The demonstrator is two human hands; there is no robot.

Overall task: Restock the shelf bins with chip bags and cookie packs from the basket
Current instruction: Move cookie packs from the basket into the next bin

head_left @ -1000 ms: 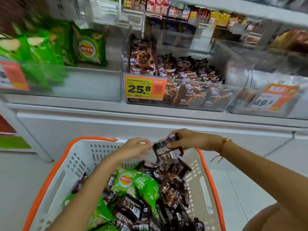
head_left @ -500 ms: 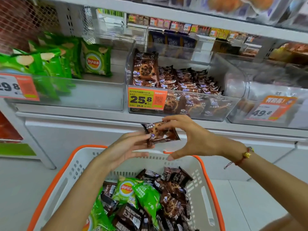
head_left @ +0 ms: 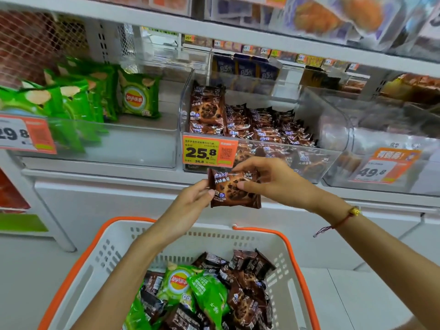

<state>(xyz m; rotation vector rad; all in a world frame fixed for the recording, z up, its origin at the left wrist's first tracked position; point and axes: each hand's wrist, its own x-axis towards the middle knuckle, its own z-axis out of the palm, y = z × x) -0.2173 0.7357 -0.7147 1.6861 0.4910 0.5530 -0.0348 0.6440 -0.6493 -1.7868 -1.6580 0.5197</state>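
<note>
- The right hand (head_left: 269, 182) pinches the cookie pack (head_left: 234, 189) from its right side, thumb across the printed front and fingertips curled over the top edge. The left hand (head_left: 190, 206) grips the pack's left edge between thumb and fingers. Both hands hold the same pack.
- The pack hangs upright, face toward the camera, just below the front lip of the cookie bin (head_left: 333, 129) and partly across the yellow price tag (head_left: 209, 151). It is well above the basket (head_left: 112, 236).
- To do this step well, I judge that the pack should be lifted clear over the bin's clear front wall before going in, then stood face-out like the upright pack already at the bin's back left.
- One hand could let go once the other has a firm pinch; a light foil pack needs little force, and squeezing may crack the cookie.
- Green chip bags (head_left: 176, 287) lie among more brown packs in the basket; they belong in the chip bin (head_left: 119, 148) to the left.
- Hard to tell: how deep the cookie bin's stock goes, since its front wall glares and the packs behind blur together.
- The basket's near end is cut off at the bottom edge, so what remains cannot be counted.
- The top shelf goods are smeared and unreadable.
</note>
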